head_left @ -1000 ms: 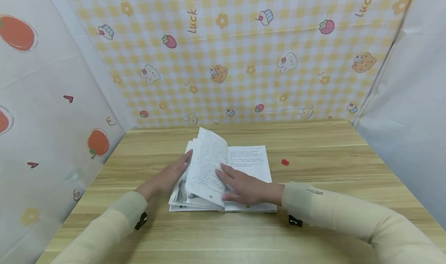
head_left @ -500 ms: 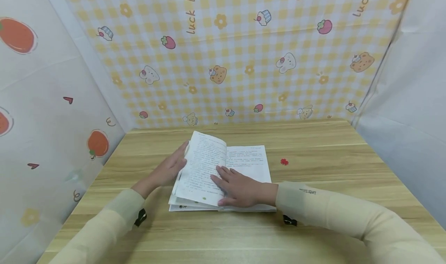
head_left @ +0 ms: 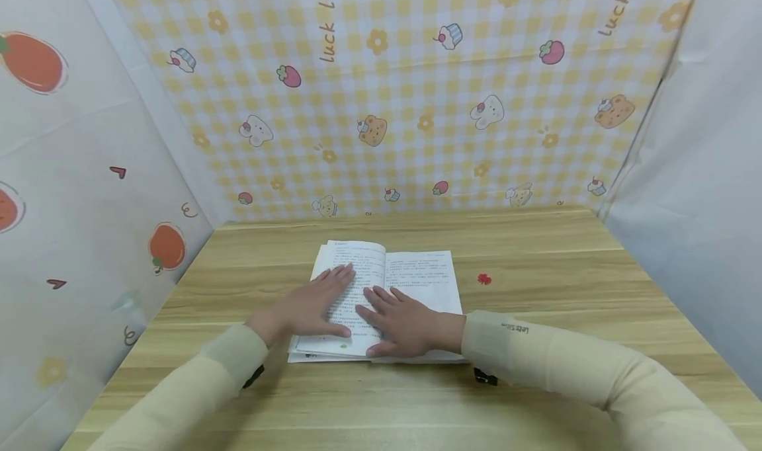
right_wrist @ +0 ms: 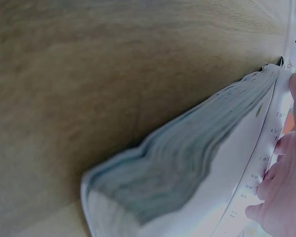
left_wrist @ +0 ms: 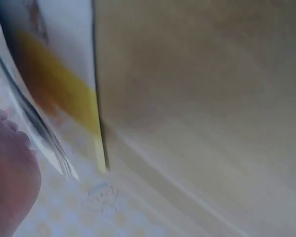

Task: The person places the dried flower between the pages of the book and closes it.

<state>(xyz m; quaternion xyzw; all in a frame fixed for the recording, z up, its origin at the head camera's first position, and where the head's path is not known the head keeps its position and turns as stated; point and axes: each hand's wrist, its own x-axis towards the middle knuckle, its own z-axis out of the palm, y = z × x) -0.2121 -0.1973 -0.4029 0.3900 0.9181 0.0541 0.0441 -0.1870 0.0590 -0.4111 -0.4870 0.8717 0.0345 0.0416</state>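
An open book (head_left: 423, 266) with printed text lies on the wooden table. My left hand (head_left: 309, 309) rests on the left page (head_left: 363, 256), fingers spread and pointing up the page. My right hand (head_left: 405, 322) lies beside it, fingers spread across the lower part near the spine, the wrist over the right page. In the left wrist view the hand (left_wrist: 12, 173) shows at the left edge, by the lifted page edges (left_wrist: 34, 118). The right wrist view has the thick page block (right_wrist: 172, 158) from the side, with the hand (right_wrist: 283, 187) on the page.
A small red flower-shaped piece (head_left: 485, 279) lies on the table right of the book. The wooden table (head_left: 536, 252) meets a yellow checked backdrop (head_left: 417, 153) at its far edge. White cloth walls stand at both sides.
The raised left pages have come down flat. My left hand has moved from the pages' outer edge onto the left page; my right hand has shifted slightly left.
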